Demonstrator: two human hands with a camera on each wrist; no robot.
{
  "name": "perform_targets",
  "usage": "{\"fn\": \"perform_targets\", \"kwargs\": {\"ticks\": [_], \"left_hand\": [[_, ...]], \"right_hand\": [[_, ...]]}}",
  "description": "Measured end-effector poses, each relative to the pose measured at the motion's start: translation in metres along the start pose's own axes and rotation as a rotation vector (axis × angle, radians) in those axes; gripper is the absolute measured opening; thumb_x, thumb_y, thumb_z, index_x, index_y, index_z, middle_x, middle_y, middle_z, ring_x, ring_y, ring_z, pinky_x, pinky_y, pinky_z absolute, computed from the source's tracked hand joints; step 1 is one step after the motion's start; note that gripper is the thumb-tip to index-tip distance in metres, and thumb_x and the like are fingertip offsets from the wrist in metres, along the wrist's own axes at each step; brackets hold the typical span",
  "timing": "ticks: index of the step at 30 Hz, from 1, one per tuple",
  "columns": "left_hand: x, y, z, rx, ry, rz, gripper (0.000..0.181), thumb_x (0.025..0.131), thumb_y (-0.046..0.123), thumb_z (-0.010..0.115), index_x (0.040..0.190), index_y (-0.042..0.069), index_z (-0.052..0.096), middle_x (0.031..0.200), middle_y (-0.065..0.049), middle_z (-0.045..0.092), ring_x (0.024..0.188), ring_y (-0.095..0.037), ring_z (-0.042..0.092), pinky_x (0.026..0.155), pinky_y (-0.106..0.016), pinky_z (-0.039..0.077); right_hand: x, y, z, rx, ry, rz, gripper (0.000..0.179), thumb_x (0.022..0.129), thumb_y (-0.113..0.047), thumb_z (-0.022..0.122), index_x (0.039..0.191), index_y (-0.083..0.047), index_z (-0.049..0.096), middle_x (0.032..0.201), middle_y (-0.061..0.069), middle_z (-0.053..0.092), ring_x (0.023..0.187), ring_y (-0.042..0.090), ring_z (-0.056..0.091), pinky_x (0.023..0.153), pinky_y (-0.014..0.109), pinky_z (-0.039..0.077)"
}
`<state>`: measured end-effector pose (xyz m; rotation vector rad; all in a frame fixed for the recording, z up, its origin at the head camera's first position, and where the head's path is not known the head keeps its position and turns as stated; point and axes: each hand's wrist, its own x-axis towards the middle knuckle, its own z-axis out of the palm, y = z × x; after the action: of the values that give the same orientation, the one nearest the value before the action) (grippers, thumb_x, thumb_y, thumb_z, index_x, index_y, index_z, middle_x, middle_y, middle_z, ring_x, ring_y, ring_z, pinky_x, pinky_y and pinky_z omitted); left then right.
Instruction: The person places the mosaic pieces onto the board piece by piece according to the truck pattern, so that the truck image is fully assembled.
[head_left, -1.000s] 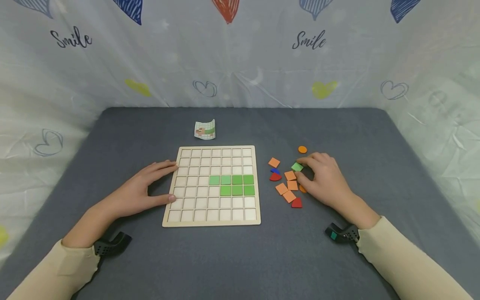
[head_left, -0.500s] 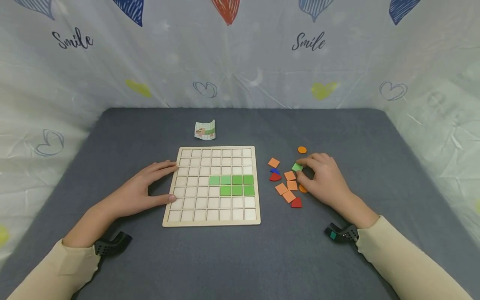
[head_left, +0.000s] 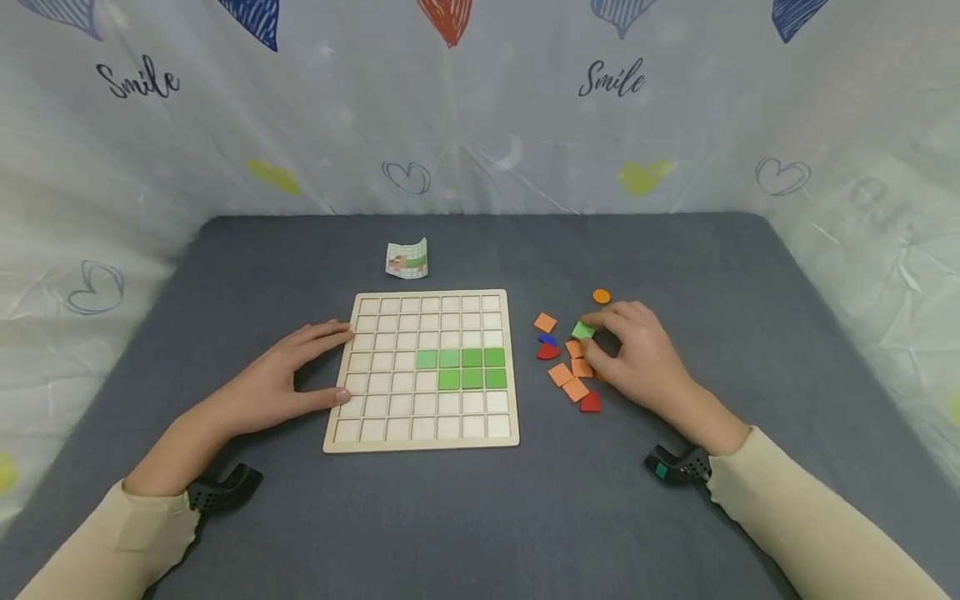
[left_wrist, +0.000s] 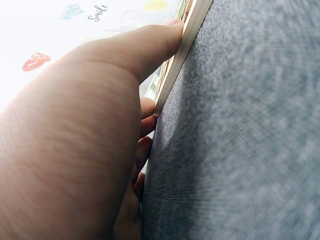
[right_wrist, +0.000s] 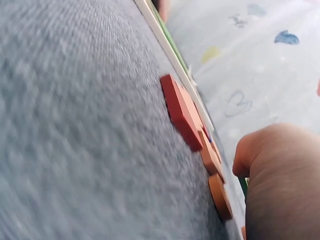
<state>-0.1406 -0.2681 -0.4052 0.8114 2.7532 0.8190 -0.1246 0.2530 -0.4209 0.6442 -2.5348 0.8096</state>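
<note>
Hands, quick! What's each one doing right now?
Left hand: open, thumb and fingers touching the board's left edge.
Right hand: pinching a green tile between thumb and finger.

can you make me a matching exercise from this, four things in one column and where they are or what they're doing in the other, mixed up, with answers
1. left hand
2. board
3. card
4. right hand

A. lies past the board's far edge
B. pinches a green tile
C. touches the board's left edge
D. bears seven green tiles

Pairs: 1-C, 2-D, 3-A, 4-B
</note>
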Motion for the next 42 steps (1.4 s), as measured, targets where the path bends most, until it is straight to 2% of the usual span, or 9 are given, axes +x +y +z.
{"fn": "perform_targets", "kwargs": {"ticks": [8,14,21,28,34,37,38,42], "left_hand": [[-0.002,0.002,-0.003,-0.001,-0.002,-0.004,0.088,0.095,0.048,0.087,0.168,0.019,0.047,0.175,-0.008,0.035,0.164,-0.045,0.021,0.122,-0.077,0.024],[0.001,-0.001,0.001,0.002,0.011,0.019,0.087,0.095,0.046,0.088,0.167,0.019,0.048,0.174,-0.008,0.037,0.162,-0.047,0.023,0.122,-0.078,0.024],[0.001,0.002,-0.001,-0.006,-0.005,0.018,0.086,0.096,0.046,0.087,0.167,0.018,0.048,0.175,-0.008,0.036,0.163,-0.047,0.022,0.122,-0.078,0.024],[-0.001,0.004,-0.003,0.0,-0.008,0.009,0.086,0.097,0.047,0.086,0.168,0.018,0.047,0.175,-0.008,0.035,0.163,-0.046,0.022,0.121,-0.077,0.026],[-0.002,0.0,-0.001,0.008,-0.005,0.005,0.089,0.096,0.05,0.085,0.169,0.021,0.045,0.176,-0.007,0.033,0.163,-0.046,0.022,0.12,-0.077,0.027],[-0.002,0.0,0.0,0.007,-0.007,0.002,0.089,0.096,0.051,0.085,0.17,0.021,0.044,0.177,-0.007,0.032,0.163,-0.047,0.021,0.12,-0.077,0.026],[-0.002,0.0,0.0,0.006,-0.009,0.001,0.089,0.096,0.051,0.085,0.17,0.021,0.044,0.177,-0.008,0.032,0.163,-0.047,0.02,0.121,-0.078,0.026],[-0.002,0.001,-0.002,0.008,-0.024,-0.006,0.09,0.097,0.052,0.084,0.17,0.02,0.043,0.178,-0.008,0.031,0.164,-0.049,0.016,0.122,-0.079,0.022]], "right_hand": [[0.004,-0.012,0.008,0.038,0.01,-0.013,0.021,0.096,-0.01,0.079,0.115,-0.004,0.081,0.107,0.006,0.072,0.098,0.027,0.061,0.082,0.043,0.05],[0.004,-0.019,0.013,0.036,0.01,-0.085,0.02,0.094,-0.008,0.077,0.113,-0.003,0.08,0.104,0.005,0.07,0.094,0.023,0.058,0.073,0.038,0.049],[0.006,-0.023,0.016,0.046,-0.006,-0.145,0.022,0.092,-0.007,0.081,0.113,-0.005,0.082,0.108,0.004,0.07,0.094,0.021,0.064,0.074,0.038,0.057],[0.008,-0.031,0.022,0.051,-0.007,-0.212,0.02,0.092,-0.005,0.081,0.111,-0.006,0.083,0.103,0.004,0.069,0.082,0.013,0.056,0.066,0.03,0.05],[0.013,-0.045,0.031,0.063,-0.024,-0.247,0.024,0.091,-0.003,0.08,0.115,-0.003,0.082,0.104,0.006,0.068,0.082,0.016,0.059,0.065,0.028,0.052],[0.017,-0.053,0.037,0.094,-0.042,-0.273,0.023,0.092,-0.003,0.08,0.115,-0.003,0.082,0.102,0.006,0.067,0.08,0.016,0.058,0.069,0.029,0.053],[0.018,-0.055,0.04,0.104,-0.046,-0.281,0.022,0.092,-0.003,0.079,0.115,-0.003,0.082,0.102,0.005,0.067,0.081,0.016,0.059,0.075,0.032,0.057],[0.023,-0.066,0.048,0.104,-0.054,-0.329,0.021,0.092,-0.004,0.079,0.113,-0.002,0.082,0.104,0.005,0.068,0.088,0.019,0.063,0.087,0.041,0.058]]}}
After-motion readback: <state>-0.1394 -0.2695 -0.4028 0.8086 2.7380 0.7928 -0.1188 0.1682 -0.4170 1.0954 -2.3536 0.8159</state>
